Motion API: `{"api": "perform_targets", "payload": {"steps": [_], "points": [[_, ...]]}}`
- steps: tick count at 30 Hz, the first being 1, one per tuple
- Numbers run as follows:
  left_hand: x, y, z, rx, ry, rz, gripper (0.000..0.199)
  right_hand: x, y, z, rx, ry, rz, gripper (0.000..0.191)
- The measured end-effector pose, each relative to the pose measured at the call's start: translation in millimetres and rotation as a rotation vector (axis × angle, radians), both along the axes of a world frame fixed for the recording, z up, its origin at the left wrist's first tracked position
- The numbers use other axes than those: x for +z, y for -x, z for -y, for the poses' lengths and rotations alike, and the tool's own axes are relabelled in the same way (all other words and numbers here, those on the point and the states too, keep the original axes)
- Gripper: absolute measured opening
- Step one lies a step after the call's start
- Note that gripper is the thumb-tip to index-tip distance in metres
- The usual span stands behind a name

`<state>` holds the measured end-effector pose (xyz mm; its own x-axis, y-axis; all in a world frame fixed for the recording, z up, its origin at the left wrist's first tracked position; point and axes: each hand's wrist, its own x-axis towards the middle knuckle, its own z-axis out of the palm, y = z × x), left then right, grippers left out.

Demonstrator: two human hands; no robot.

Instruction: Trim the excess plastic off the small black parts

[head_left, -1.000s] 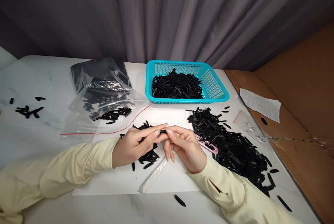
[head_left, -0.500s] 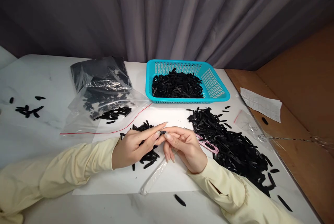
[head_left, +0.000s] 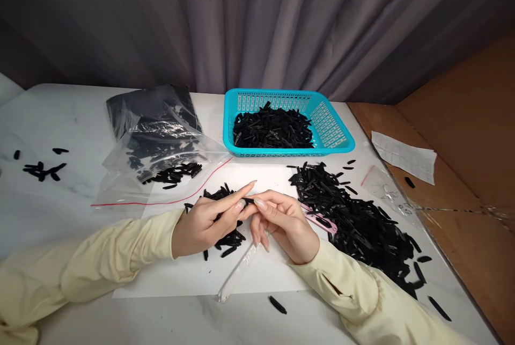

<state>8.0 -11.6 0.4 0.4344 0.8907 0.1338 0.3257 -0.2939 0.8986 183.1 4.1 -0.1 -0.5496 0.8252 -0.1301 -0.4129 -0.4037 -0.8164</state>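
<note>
At the middle of the table, above one sheet of white paper [head_left: 177, 278], two hands meet over one short black piece [head_left: 249, 200]. The left hand [head_left: 211, 224] pinches it by thumb and fingers; the right hand [head_left: 284, 221] grips its other end between thumb and forefinger. The piece lies nearly level, its long axis running from nine to three o'clock; fingertips cover both ends, so I cannot tell which is the narrower.

Taking the hands as the centre, one blue basket [head_left: 289, 152] sits at one o'clock, partly filled with black pieces too many to count. One large clear bag [head_left: 161, 130] lies at ten o'clock. One small pile [head_left: 219, 193] rests under and beyond the left hand, and one big heap [head_left: 358, 221] spreads between three and four. One pink tool [head_left: 316, 217] lies against that heap, its long axis from ten to four. One clear strip [head_left: 237, 275] slants from one to seven, its upper end by the right hand's curled fingers; whether they hold it I cannot tell. One stray piece [head_left: 277, 305] lies between five and six, pointing ten to four.
</note>
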Motion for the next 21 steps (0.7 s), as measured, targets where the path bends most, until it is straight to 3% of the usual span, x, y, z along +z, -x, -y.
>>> {"api": "perform_targets", "payload": {"steps": [21], "points": [[2.8, 1.1, -4.9, -0.059, 0.073, 0.021, 0.048, -2.1, 0.0, -2.3, 0.060, 0.108, -0.119, 0.011]]}}
